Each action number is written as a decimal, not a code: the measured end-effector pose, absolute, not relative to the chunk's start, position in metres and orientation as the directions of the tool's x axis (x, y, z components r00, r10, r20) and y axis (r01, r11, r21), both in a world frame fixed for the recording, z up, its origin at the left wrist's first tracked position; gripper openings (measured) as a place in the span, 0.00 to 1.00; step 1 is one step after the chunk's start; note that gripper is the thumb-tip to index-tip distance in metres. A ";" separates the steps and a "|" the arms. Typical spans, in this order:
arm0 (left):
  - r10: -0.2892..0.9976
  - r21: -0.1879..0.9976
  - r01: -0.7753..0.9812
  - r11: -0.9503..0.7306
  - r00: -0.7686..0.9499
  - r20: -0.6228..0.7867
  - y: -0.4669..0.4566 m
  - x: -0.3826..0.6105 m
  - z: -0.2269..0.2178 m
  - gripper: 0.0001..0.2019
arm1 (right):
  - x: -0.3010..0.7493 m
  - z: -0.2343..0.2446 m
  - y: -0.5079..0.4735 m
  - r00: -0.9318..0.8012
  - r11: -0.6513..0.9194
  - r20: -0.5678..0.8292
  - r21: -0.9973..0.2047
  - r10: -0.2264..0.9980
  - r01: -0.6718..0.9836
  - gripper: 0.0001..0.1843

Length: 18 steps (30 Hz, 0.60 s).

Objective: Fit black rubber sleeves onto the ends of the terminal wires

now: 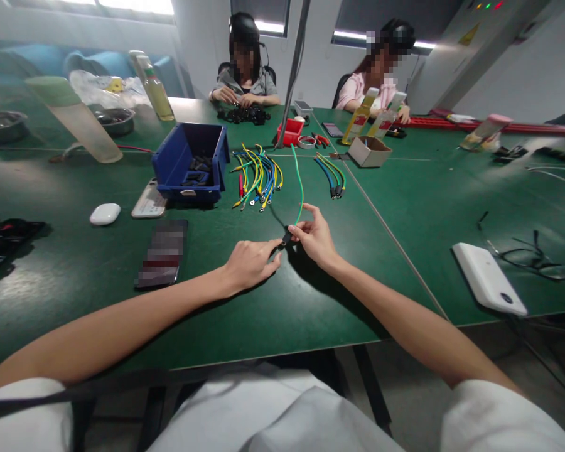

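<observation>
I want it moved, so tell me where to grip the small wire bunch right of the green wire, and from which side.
Pinch the bunch across its middle, probably from above on the near right: its wires curve side by side there, the box stands beyond and the green wire lies left.

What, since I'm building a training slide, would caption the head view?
Left hand and right hand meet at a small black piece and green wire, with colored wires lying beyond.
</observation>
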<state>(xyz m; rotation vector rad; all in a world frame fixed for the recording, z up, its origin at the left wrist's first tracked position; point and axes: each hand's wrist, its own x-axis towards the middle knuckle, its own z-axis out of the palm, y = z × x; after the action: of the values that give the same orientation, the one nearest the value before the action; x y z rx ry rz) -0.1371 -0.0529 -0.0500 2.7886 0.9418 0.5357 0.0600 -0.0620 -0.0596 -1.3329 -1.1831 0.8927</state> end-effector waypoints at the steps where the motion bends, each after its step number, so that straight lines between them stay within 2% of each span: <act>1: 0.613 0.262 0.556 -0.789 0.741 0.274 -0.053 -0.137 -0.050 0.17 | 0.062 -0.060 -0.060 0.239 0.087 0.124 -0.983 0.963 0.159 0.39; 7: 0.596 0.291 0.526 -0.799 0.760 0.259 -0.051 -0.138 -0.052 0.16 | 0.082 -0.060 -0.044 0.307 0.069 0.162 -0.954 0.938 0.291 0.37; 14: 0.581 0.290 0.512 -0.808 0.775 0.250 -0.050 -0.139 -0.051 0.14 | 0.125 -0.051 -0.019 0.377 -0.004 0.183 -0.896 0.908 0.444 0.40; 18: 0.577 0.292 0.507 -0.811 0.778 0.249 -0.051 -0.139 -0.050 0.14 | 0.152 -0.033 -0.001 0.374 -0.026 0.254 -0.796 0.892 0.604 0.38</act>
<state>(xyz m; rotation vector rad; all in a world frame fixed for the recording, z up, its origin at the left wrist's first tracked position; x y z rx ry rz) -0.1391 -0.0506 -0.0502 2.7622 0.8526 0.4872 0.1519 -0.0010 -0.0330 -1.7285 -1.3267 0.3988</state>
